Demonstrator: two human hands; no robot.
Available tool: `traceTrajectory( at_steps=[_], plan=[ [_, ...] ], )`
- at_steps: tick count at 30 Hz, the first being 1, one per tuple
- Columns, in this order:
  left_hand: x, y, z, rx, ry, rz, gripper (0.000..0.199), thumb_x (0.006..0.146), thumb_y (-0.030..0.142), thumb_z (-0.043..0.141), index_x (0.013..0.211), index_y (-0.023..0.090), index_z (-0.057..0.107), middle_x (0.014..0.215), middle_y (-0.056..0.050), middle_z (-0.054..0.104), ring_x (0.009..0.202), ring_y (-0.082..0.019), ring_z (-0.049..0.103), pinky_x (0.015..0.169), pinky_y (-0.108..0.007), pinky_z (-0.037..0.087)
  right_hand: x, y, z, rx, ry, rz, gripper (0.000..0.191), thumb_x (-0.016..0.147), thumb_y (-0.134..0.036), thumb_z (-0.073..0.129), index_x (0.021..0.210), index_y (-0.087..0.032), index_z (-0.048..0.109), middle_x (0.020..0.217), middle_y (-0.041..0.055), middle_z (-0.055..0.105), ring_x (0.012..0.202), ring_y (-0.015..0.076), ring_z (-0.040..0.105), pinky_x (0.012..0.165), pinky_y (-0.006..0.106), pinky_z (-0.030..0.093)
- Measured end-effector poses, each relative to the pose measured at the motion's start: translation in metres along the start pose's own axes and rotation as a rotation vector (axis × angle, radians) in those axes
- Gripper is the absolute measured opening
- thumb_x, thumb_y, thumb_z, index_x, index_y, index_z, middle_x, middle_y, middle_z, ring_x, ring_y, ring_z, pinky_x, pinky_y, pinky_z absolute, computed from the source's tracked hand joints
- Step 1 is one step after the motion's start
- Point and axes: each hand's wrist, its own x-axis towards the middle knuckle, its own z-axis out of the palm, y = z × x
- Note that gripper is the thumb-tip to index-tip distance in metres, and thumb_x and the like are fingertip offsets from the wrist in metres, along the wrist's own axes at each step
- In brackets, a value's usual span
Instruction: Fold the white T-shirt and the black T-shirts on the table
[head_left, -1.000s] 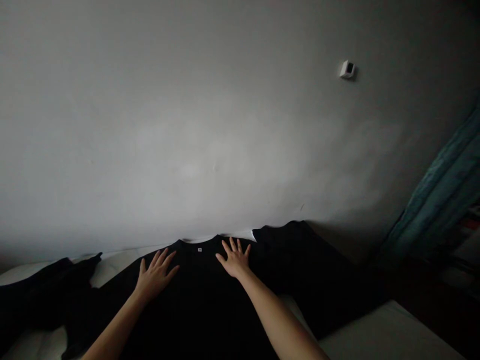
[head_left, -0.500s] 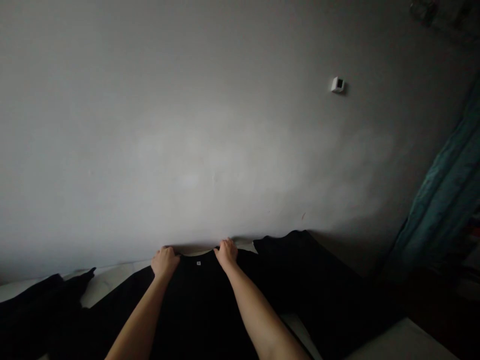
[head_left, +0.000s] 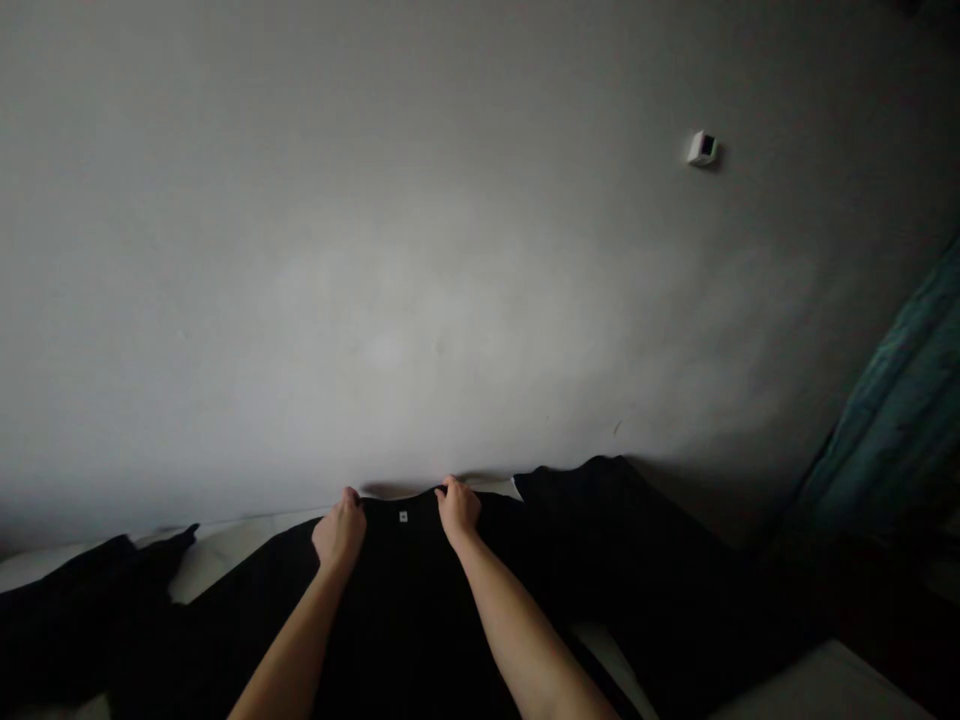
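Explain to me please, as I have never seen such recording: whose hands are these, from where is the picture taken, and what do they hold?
There is no robot here. A camera worn on a person's head looks forward and down. The left hand and right hand are that person's own, bare, gripping a black shirt on either side of its neckline, near a small white label. It lies on a pale surface beside a wall.
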Motion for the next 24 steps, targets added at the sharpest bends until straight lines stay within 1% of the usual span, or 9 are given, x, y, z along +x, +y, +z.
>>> traceTrajectory(
  at_steps=[4, 6, 8, 10, 12, 15, 19, 22, 24],
  plan=[
    [-0.016, 0.007, 0.005, 0.017, 0.078, 0.057, 0.041, 0.096, 0.033, 0.034, 0.128, 0.011, 0.047, 0.112, -0.017, 0.068, 0.1, -0.03, 0.065, 0.077, -0.038, 0.048, -0.016, -0.008, -0.003, -0.006, 0.018, -0.013, 0.033, 0.096, -0.027, 0.051, 0.125, -0.012, 0.058, 0.121, 0.0177, 0.065, 0.111, 0.0246, 0.062, 0.089, 0.032, 0.047],
    [-0.029, 0.008, 0.012, 0.065, 0.148, 0.111, 0.043, 0.095, 0.035, 0.037, 0.129, 0.011, 0.049, 0.122, -0.019, 0.063, 0.111, -0.032, 0.059, 0.086, -0.041, 0.046, -0.028, -0.01, -0.005, -0.021, 0.009, -0.031, 0.038, 0.093, -0.025, 0.054, 0.129, -0.01, 0.056, 0.132, 0.0207, 0.058, 0.119, 0.0273, 0.056, 0.096, 0.036, 0.044],
    [-0.043, 0.007, 0.02, 0.142, 0.188, 0.197, 0.045, 0.094, 0.036, 0.041, 0.133, 0.015, 0.052, 0.136, -0.019, 0.055, 0.122, -0.034, 0.051, 0.095, -0.046, 0.042, -0.044, -0.007, -0.007, -0.043, -0.037, -0.098, 0.045, 0.091, -0.027, 0.056, 0.134, -0.012, 0.053, 0.144, 0.0207, 0.047, 0.13, 0.0315, 0.047, 0.104, 0.043, 0.038],
    [-0.054, 0.004, 0.026, 0.209, 0.125, 0.307, 0.047, 0.094, 0.039, 0.044, 0.138, 0.024, 0.051, 0.148, -0.015, 0.047, 0.134, -0.036, 0.042, 0.104, -0.05, 0.036, -0.057, -0.001, -0.008, -0.051, -0.141, -0.201, 0.052, 0.094, -0.038, 0.052, 0.142, -0.02, 0.047, 0.155, 0.0165, 0.033, 0.141, 0.0349, 0.031, 0.111, 0.053, 0.027],
    [-0.06, 0.001, 0.028, 0.233, -0.004, 0.377, 0.048, 0.095, 0.042, 0.044, 0.142, 0.035, 0.046, 0.155, -0.01, 0.04, 0.142, -0.036, 0.032, 0.11, -0.055, 0.029, -0.066, 0.004, -0.01, -0.038, -0.261, -0.281, 0.055, 0.096, -0.05, 0.044, 0.148, -0.031, 0.04, 0.161, 0.0105, 0.022, 0.147, 0.0357, 0.017, 0.113, 0.061, 0.014],
    [-0.06, 0.0, 0.021, 0.238, -0.114, 0.39, 0.05, 0.096, 0.046, 0.041, 0.145, 0.041, 0.038, 0.159, -0.008, 0.032, 0.146, -0.036, 0.023, 0.112, -0.062, 0.022, -0.069, 0.007, -0.015, -0.03, -0.357, -0.293, 0.055, 0.097, -0.059, 0.037, 0.148, -0.04, 0.035, 0.162, 0.0068, 0.016, 0.148, 0.0359, 0.01, 0.112, 0.065, 0.004],
    [-0.06, 0.004, 0.01, 0.226, -0.188, 0.388, 0.052, 0.096, 0.045, 0.037, 0.147, 0.039, 0.033, 0.161, -0.01, 0.023, 0.147, -0.039, 0.017, 0.109, -0.07, 0.019, -0.07, 0.001, -0.025, -0.038, -0.394, -0.264, 0.059, 0.096, -0.059, 0.038, 0.15, -0.037, 0.033, 0.163, 0.0087, 0.009, 0.148, 0.0361, 0.007, 0.112, 0.067, 0.002],
    [-0.07, 0.0, 0.009, 0.184, -0.143, 0.384, 0.055, 0.097, 0.042, 0.034, 0.151, 0.038, 0.023, 0.163, -0.008, 0.013, 0.147, -0.04, 0.015, 0.108, -0.072, 0.021, -0.082, -0.002, -0.031, -0.041, -0.397, -0.245, 0.069, 0.095, -0.061, 0.038, 0.154, -0.028, 0.023, 0.162, 0.0119, 0.002, 0.148, 0.0346, 0.007, 0.113, 0.064, 0.004],
    [-0.082, -0.007, 0.011, 0.167, -0.11, 0.391, 0.056, 0.097, 0.041, 0.032, 0.152, 0.037, 0.021, 0.163, -0.008, 0.014, 0.148, -0.039, 0.016, 0.107, -0.071, 0.023, -0.097, -0.001, -0.035, -0.042, -0.39, -0.243, 0.072, 0.095, -0.063, 0.036, 0.155, -0.026, 0.023, 0.162, 0.013, 0.004, 0.148, 0.034, 0.008, 0.114, 0.063, 0.004]
  ],
)
